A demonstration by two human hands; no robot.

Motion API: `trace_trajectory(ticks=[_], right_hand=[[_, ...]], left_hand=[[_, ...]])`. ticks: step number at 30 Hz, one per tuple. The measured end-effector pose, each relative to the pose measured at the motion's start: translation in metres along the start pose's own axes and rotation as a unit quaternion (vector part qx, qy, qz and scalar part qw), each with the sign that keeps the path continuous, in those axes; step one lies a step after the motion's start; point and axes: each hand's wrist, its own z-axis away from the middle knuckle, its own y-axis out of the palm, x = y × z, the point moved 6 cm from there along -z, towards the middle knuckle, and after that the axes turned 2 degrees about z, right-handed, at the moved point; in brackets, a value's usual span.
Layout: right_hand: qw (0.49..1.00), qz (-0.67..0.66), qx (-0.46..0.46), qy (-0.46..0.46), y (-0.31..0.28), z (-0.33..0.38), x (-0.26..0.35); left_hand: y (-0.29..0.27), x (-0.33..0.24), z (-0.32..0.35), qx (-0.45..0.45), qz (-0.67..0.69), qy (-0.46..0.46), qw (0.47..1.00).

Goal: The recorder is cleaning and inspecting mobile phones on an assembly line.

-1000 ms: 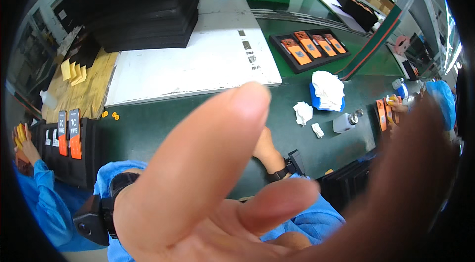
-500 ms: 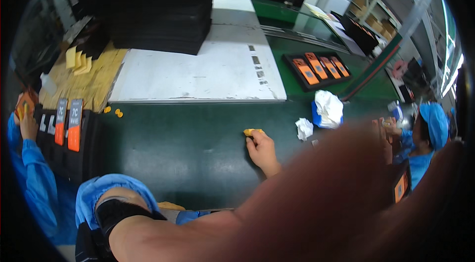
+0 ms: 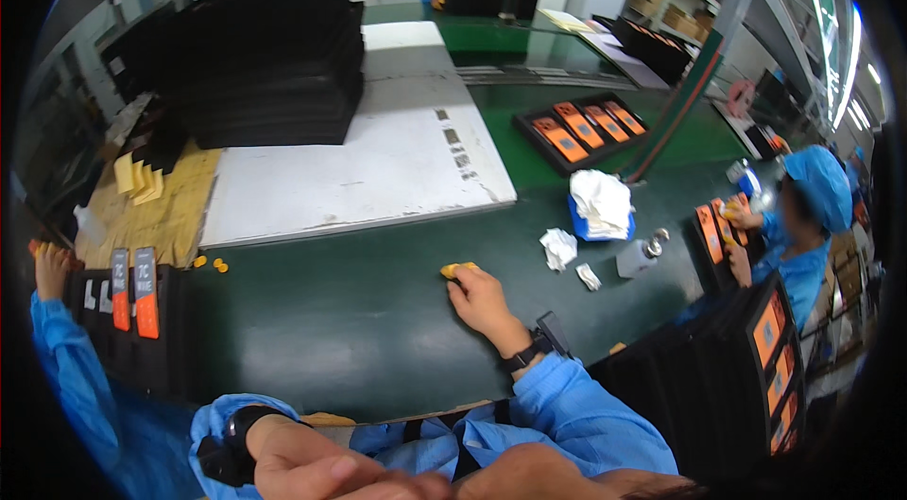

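My right hand (image 3: 480, 304) rests on the green work surface (image 3: 350, 349), nearly at its middle. Yellow covers, like finger cots (image 3: 458, 269), are on its fingertips. Thumb and fingers are apart, and I see nothing held between them. A black band circles this wrist. My left hand (image 3: 326, 474) is close to the camera at the bottom edge. Its thumb shows, but the fingers are blurred and partly cut off. Beyond my right hand lie a crumpled white tissue (image 3: 558, 250), a smaller scrap of tissue (image 3: 589, 277) and a clear bottle with a metal top (image 3: 639, 258).
A tall stack of black trays (image 3: 274, 75) stands on a white board (image 3: 350, 183). Black trays with orange phone-shaped pieces (image 3: 578, 133) lie beyond and at right. Tissues (image 3: 602, 202) fill a blue box. Co-workers in blue (image 3: 794, 250) work at right, left and far side.
My left hand and arm have dropped from across the right of the view to the bottom edge, uncovering the bottle and right-hand trays. The view has shifted; my right hand stays on the surface.
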Motion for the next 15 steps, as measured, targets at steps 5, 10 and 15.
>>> trace_trajectory(ticks=[5,10,15], right_hand=[[1.000,-0.012,0.017,-0.006,0.000,0.001,-0.002],[0.999,-0.025,-0.012,0.027,0.002,0.004,-0.011],[0.997,-0.083,-0.011,0.006,0.017,-0.003,0.012]], left_hand=[[-0.022,0.007,0.036,-0.038,0.218,-0.060,0.973],[0.000,0.044,0.057,-0.095,0.266,-0.236,0.930],[-0.073,0.057,0.089,-0.580,0.217,-0.341,0.707]])
